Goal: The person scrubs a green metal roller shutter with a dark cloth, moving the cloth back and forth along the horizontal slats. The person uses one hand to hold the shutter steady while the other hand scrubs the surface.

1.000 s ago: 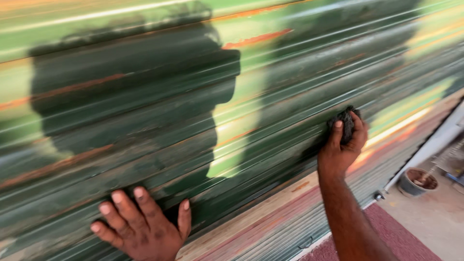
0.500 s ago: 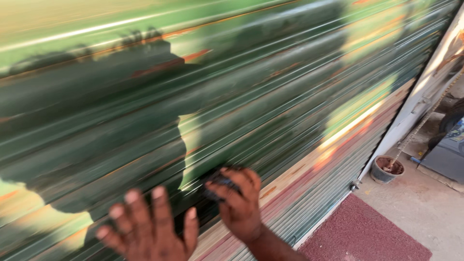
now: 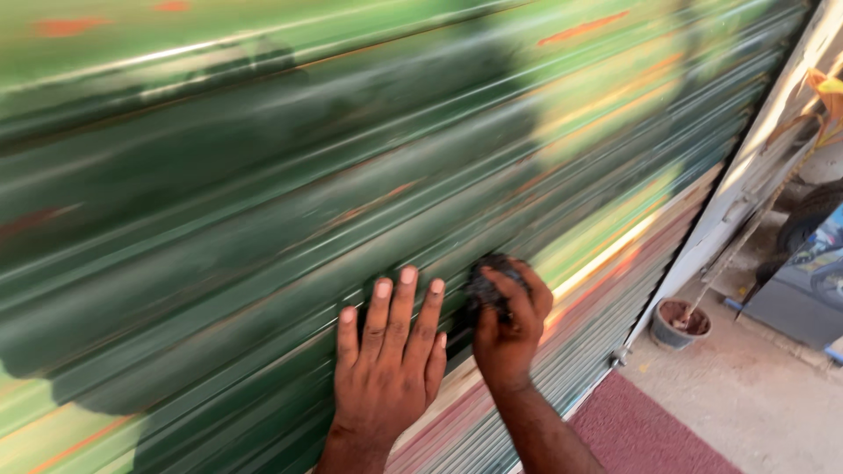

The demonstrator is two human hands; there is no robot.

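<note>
My right hand pinches a dark pad against the green shutter, fingers curled tight round it. My left hand lies flat, fingers spread, just at nine o'clock of the pad. The shutter's ribs run from eight towards two o'clock.

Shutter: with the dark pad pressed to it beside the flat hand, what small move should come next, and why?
Probably slide the right hand and its pad rightward along the slat: the left hand lies flat against the shutter right beside it, blocking the other way, and orange patches show further right.
</note>
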